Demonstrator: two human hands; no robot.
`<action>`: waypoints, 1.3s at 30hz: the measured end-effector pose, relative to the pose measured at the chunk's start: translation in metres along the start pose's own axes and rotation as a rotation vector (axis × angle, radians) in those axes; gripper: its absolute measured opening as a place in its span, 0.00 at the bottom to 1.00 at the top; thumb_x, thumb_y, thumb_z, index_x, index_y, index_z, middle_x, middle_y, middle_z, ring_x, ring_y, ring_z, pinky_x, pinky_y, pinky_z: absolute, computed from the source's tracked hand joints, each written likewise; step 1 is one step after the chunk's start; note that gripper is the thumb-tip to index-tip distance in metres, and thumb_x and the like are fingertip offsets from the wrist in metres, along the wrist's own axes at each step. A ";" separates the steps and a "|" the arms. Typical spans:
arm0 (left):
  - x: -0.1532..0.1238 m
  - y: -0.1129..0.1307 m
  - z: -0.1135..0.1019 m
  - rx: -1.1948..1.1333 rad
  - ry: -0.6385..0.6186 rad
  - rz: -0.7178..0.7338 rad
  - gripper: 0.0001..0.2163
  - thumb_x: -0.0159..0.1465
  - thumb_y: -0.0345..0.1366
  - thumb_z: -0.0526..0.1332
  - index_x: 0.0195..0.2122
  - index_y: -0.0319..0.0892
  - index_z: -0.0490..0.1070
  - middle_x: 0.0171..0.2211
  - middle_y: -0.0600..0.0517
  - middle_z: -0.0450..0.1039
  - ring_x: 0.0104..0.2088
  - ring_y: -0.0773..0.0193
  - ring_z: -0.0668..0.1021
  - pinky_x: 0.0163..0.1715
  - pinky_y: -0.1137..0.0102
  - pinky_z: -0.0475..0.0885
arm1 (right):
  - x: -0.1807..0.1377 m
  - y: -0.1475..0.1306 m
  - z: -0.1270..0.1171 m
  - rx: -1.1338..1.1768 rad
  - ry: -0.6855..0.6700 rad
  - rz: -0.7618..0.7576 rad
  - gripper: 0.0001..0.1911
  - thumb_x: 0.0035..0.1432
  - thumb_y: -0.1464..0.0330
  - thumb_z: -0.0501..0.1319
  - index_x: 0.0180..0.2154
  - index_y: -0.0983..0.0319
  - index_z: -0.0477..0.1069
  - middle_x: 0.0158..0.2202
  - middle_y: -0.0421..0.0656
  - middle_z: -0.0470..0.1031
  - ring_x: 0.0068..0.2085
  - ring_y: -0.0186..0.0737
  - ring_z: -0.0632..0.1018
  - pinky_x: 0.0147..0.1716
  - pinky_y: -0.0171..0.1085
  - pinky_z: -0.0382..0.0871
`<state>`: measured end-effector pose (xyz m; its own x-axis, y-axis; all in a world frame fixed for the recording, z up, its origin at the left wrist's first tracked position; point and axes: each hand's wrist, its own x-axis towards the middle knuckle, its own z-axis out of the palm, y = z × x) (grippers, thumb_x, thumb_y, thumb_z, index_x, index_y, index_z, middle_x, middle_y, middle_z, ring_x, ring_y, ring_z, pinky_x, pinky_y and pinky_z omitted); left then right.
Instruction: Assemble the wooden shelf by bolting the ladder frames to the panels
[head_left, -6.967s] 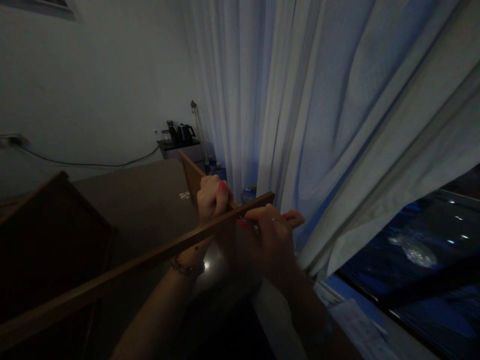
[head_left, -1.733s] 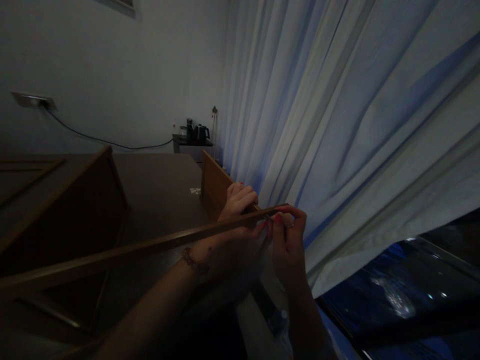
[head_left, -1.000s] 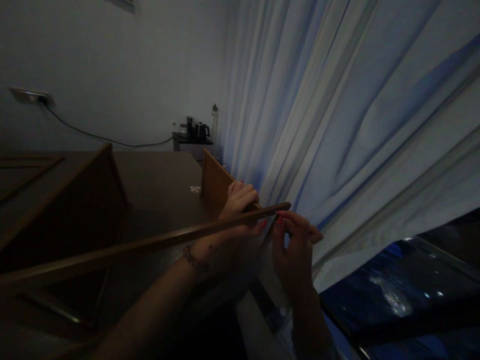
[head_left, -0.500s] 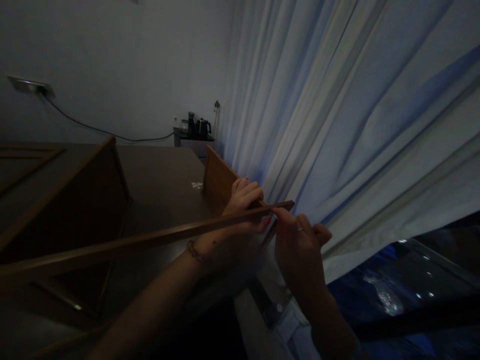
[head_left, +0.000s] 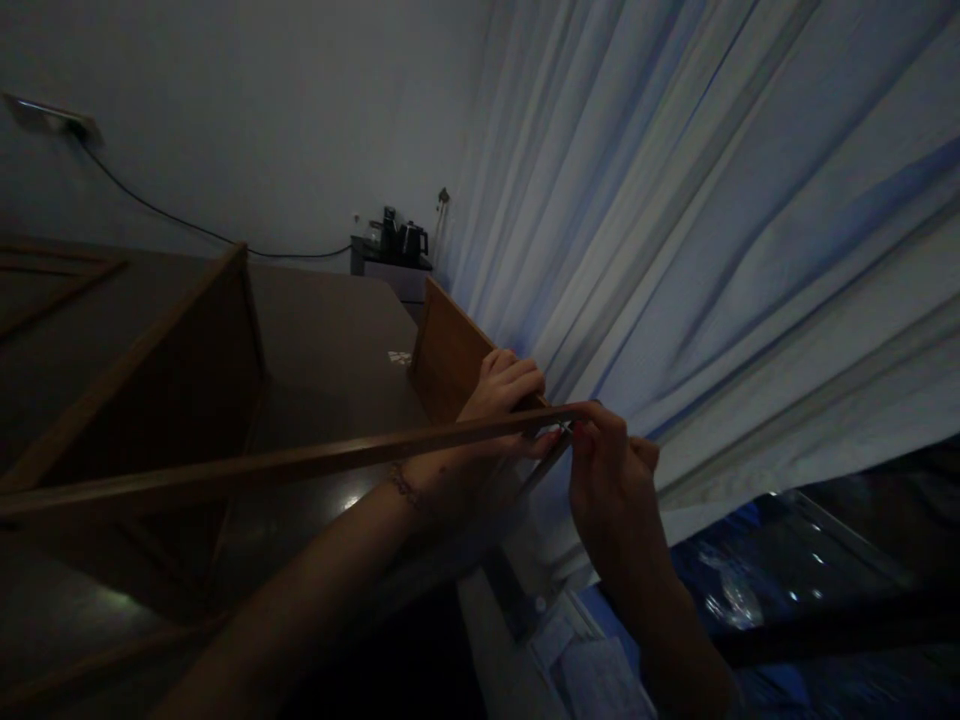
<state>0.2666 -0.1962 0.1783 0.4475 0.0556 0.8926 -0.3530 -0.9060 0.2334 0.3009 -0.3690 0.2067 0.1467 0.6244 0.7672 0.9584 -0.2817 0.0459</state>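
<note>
A long thin wooden rail (head_left: 330,456) runs from the left edge to a corner at my right hand. At that corner it meets an upright wooden panel (head_left: 450,350). My left hand (head_left: 510,385), reaching beneath the rail with a bracelet on its wrist, is closed around the panel's top edge near the corner. My right hand (head_left: 615,475) pinches a small shiny metal piece (head_left: 566,427) against the rail's end; its exact kind is too dark and small to tell. Another wooden panel (head_left: 161,385) stands upright at the left, joining the rail's far-left end.
The pieces stand on a dark table (head_left: 322,330) with small white bits (head_left: 399,357) on it. White curtains (head_left: 675,220) hang close on the right. A black kettle (head_left: 412,240) sits on a cabinet behind. A cord (head_left: 165,212) crosses the wall. Papers (head_left: 600,675) lie low right.
My right index finger has come over the end of the rail, while the pinch stays at the corner. My left hand keeps its hold on the panel. The view has shifted slightly.
</note>
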 end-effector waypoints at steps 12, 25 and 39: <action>0.003 0.007 -0.005 0.017 -0.051 -0.030 0.17 0.55 0.51 0.60 0.28 0.43 0.60 0.30 0.53 0.65 0.36 0.62 0.65 0.43 0.63 0.62 | -0.008 -0.009 0.011 0.380 0.077 0.293 0.16 0.66 0.71 0.49 0.54 0.57 0.53 0.36 0.43 0.71 0.36 0.40 0.75 0.36 0.42 0.67; 0.003 0.005 -0.002 0.019 -0.006 -0.022 0.20 0.53 0.56 0.58 0.26 0.43 0.59 0.27 0.53 0.65 0.34 0.62 0.65 0.43 0.62 0.61 | -0.017 0.013 0.001 0.361 -0.081 0.066 0.10 0.67 0.71 0.46 0.49 0.57 0.50 0.37 0.44 0.71 0.34 0.36 0.75 0.32 0.38 0.71; 0.004 0.009 -0.006 0.056 -0.063 -0.053 0.16 0.55 0.51 0.58 0.28 0.43 0.61 0.30 0.52 0.66 0.37 0.61 0.66 0.45 0.63 0.61 | -0.007 0.024 0.006 0.066 0.038 -0.059 0.11 0.67 0.70 0.49 0.51 0.59 0.54 0.38 0.45 0.76 0.32 0.40 0.77 0.33 0.40 0.70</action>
<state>0.2599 -0.2016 0.1863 0.5158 0.0788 0.8531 -0.2816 -0.9248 0.2557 0.3243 -0.3757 0.1985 0.0815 0.6101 0.7881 0.9793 -0.1960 0.0504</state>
